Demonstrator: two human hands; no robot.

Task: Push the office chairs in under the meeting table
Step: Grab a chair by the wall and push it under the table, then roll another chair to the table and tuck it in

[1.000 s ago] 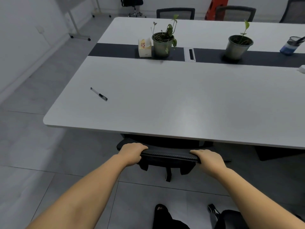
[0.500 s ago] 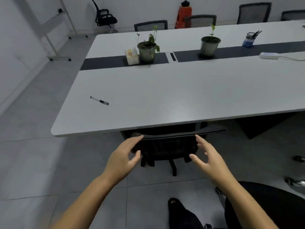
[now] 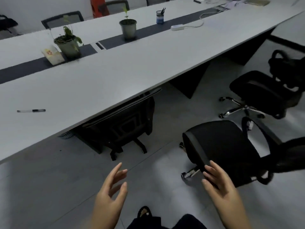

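Hands both wide open and holding nothing, left hand (image 3: 110, 192) over the floor, right hand (image 3: 219, 184) by the near chair (image 3: 222, 146) out on the floor, pushed-in chair (image 3: 122, 123) under the table (image 3: 102, 80), far chair (image 3: 262, 91) well apart.

Matt table (image 3: 115, 76), mesh chair (image 3: 222, 146)
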